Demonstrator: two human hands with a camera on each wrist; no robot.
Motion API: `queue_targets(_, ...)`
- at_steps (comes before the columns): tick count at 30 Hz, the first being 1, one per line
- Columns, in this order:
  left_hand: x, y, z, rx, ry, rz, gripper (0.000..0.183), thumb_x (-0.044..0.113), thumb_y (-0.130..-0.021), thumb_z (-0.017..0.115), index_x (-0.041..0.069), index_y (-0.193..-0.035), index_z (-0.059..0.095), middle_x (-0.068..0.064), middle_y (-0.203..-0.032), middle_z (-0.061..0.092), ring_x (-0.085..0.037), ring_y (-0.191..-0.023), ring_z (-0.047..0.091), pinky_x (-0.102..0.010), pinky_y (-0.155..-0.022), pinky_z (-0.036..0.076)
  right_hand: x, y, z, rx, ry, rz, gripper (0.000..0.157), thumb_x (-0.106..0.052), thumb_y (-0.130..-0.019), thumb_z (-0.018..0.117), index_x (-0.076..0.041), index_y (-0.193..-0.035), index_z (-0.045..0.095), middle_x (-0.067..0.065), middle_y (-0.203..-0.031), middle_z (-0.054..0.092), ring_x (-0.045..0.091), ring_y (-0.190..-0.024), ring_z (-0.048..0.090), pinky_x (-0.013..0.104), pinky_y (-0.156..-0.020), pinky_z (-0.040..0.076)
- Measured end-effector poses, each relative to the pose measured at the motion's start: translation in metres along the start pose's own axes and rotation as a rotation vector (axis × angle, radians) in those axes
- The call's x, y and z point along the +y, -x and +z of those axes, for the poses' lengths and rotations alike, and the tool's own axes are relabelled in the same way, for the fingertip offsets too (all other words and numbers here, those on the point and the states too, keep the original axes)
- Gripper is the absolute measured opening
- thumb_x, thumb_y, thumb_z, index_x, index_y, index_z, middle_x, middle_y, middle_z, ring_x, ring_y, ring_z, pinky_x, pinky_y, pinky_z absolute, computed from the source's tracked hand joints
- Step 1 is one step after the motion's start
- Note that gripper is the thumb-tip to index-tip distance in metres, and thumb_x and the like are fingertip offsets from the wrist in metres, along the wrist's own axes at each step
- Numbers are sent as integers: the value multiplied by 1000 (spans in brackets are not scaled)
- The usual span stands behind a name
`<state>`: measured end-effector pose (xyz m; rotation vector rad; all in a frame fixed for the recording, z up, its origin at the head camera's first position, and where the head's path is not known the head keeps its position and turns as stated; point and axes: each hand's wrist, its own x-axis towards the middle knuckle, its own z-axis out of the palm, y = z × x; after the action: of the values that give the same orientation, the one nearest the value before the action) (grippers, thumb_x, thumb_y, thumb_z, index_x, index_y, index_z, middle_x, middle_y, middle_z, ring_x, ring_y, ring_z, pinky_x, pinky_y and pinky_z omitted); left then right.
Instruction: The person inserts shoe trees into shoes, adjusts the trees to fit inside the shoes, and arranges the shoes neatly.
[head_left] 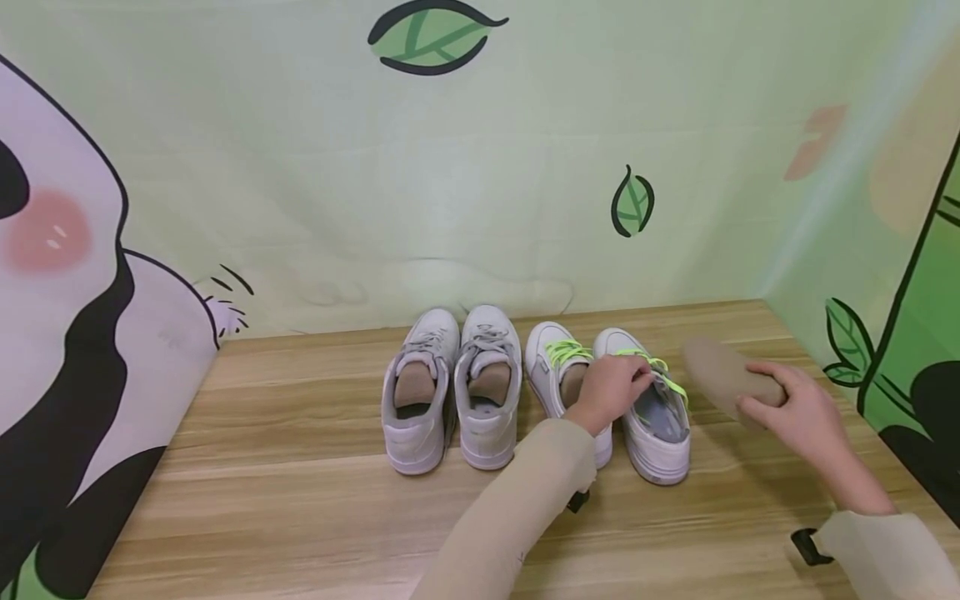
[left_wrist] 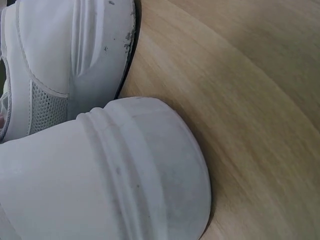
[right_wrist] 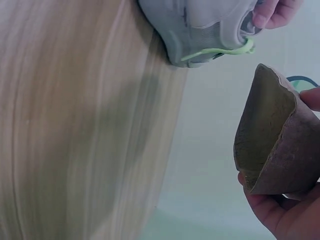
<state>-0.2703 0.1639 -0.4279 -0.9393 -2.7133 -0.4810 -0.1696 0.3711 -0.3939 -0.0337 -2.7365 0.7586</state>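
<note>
My left hand (head_left: 609, 387) pinches the tongue area of the rightmost white shoe (head_left: 660, 460), which has neon green laces (head_left: 678, 389). That shoe's opening shows a grey insole. To its right, my right hand (head_left: 808, 410) grips a brown moulded-paper shoe insert (head_left: 716, 372) above the floor. In the right wrist view the insert (right_wrist: 295, 150) shows its hollow back end, with fingers and thumb around it. The matching green-laced shoe (head_left: 542, 360) has a brown insert in it, partly hidden by my left hand. White shoe heels (left_wrist: 165, 170) fill the left wrist view.
Two white shoes with grey laces (head_left: 416, 442) (head_left: 489, 442) stand to the left, each with a brown insert inside. All rest on a wood-grain surface (head_left: 285, 483) before a green printed backdrop (head_left: 315, 167) that also runs along the right side.
</note>
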Motion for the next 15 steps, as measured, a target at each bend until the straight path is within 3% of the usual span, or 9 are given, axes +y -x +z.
queue_targets(15,0,-1,-6,17,57,-24,15,35,-85,55,25,-86,67,16,-77,65,0,-65,54,-12,-55,37,-19,7,-14,-39,-22,-15,42,-21,-80,62,-1,-115,51,30,-119,46,49,-105,40,57,-76,32)
